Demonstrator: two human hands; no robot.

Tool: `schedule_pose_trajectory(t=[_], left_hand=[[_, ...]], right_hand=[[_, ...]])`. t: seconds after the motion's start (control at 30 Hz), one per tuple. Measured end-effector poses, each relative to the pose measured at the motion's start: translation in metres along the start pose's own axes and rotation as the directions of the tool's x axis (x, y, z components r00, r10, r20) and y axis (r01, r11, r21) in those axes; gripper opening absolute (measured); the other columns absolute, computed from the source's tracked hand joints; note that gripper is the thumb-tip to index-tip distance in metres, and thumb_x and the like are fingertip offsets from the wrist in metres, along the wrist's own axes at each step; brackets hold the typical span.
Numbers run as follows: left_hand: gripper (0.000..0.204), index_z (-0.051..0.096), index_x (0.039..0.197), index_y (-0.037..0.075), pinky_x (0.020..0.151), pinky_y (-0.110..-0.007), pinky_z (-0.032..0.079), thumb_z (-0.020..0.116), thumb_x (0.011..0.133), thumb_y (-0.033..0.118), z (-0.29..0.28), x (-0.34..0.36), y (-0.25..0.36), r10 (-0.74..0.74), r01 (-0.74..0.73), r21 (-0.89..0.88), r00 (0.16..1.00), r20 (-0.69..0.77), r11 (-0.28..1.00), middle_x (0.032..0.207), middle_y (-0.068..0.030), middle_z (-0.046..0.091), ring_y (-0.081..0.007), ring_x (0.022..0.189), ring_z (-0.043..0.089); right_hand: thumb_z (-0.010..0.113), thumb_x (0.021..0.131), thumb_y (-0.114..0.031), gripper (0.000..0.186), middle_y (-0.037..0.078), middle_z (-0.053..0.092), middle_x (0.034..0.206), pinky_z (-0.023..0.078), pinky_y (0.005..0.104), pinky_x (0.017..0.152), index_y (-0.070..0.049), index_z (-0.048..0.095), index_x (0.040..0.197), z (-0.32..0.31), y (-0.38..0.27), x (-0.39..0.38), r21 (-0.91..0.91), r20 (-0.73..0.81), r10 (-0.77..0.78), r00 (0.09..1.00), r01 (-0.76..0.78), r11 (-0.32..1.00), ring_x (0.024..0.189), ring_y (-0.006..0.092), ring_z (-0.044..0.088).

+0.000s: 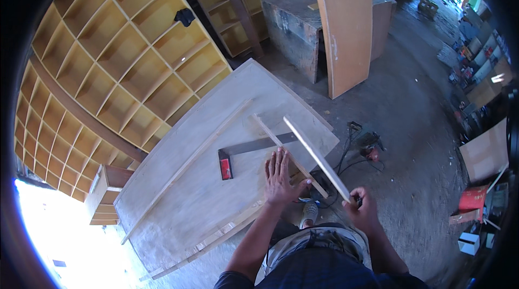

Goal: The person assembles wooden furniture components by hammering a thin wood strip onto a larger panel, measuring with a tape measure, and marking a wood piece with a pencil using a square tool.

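Observation:
My left hand lies flat with fingers stretched out, palm down on the near part of a thin wooden strip on a large grey-topped board. My right hand is closed round the near end of a long, pale, narrow strip, held slantwise beside the board's right edge. A small dark thing shows at the right fingers; I cannot make out what it is. Left of my left hand lies an L-shaped tool, its grey blade passing under the wooden strip, its handle red and black.
Another long strip lies along the board's left part. A corded power tool is on the floor to the right. Ahead stand a curved panel and a big box-like bench. Gridded wooden shelving rises at left.

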State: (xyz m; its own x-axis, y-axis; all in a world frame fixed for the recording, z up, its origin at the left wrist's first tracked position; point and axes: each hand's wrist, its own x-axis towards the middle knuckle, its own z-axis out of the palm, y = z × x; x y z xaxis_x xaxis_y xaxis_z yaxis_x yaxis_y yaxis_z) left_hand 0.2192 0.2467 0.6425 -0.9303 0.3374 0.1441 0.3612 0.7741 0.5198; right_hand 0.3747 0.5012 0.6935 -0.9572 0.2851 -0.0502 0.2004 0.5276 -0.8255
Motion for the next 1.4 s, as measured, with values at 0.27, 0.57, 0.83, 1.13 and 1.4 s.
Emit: schedule_pose_trajectory(t=[0.27,0.57,0.83,1.13,1.4], left_hand=[[0.098,0.024,0.164,-0.005,0.129,-0.058,0.015,0.071,0.083,0.026,0.000,-0.007,-0.020,0.057,-0.167,-0.384,0.958,-0.281,0.908,0.167,-0.0318,0.027,-0.0468,0.158,0.024],[0.088,0.041,0.156,-0.003,0.126,-0.059,0.023,0.078,0.086,0.036,-0.023,-0.003,-0.010,0.153,-0.185,-0.101,0.952,-0.266,0.977,0.160,-0.0291,0.041,-0.0438,0.153,0.035],[0.087,0.047,0.154,0.002,0.126,-0.062,0.022,0.083,0.083,0.038,-0.002,-0.002,-0.018,0.243,-0.243,0.011,0.964,-0.107,0.970,0.160,-0.0262,0.044,-0.0417,0.151,0.040],[0.086,0.048,0.152,0.001,0.126,-0.064,0.021,0.084,0.084,0.038,0.003,0.000,-0.021,0.233,-0.232,0.033,0.969,-0.081,0.972,0.158,-0.0261,0.047,-0.0422,0.151,0.041],[0.088,0.048,0.152,0.005,0.121,-0.062,0.031,0.086,0.083,0.046,0.003,0.003,-0.018,0.266,-0.252,0.129,0.958,-0.108,0.959,0.149,-0.0264,0.053,-0.0422,0.140,0.051]], right_hand=[[0.077,0.081,-0.012,0.026,0.013,0.067,0.098,0.054,0.0481,0.073,-0.009,0.064,0.104,0.019,-0.016,-0.029,-0.086,-0.028,-0.138,0.990,0.135,0.987,0.089,0.0383,0.067],[0.078,0.081,-0.011,0.022,0.012,0.061,0.090,0.051,0.0504,0.073,-0.011,0.063,0.097,0.052,-0.019,-0.007,-0.183,-0.081,-0.354,0.932,0.335,0.924,0.087,0.0376,0.062],[0.079,0.076,-0.010,0.027,0.010,0.062,0.089,0.053,0.0478,0.071,-0.011,0.062,0.096,0.075,-0.012,0.003,-0.154,-0.135,-0.320,0.938,0.299,0.942,0.086,0.0360,0.063],[0.084,0.081,-0.026,0.041,0.018,0.063,0.100,0.054,0.0496,0.084,-0.009,0.065,0.113,0.052,-0.029,0.028,-0.159,-0.103,-0.310,0.945,0.292,0.943,0.098,0.0383,0.062],[0.074,0.098,-0.038,0.061,0.024,0.070,0.131,0.055,0.0448,0.098,-0.011,0.059,0.150,0.075,-0.020,0.083,0.144,0.371,-0.114,0.922,0.064,0.988,0.117,0.0395,0.069]])
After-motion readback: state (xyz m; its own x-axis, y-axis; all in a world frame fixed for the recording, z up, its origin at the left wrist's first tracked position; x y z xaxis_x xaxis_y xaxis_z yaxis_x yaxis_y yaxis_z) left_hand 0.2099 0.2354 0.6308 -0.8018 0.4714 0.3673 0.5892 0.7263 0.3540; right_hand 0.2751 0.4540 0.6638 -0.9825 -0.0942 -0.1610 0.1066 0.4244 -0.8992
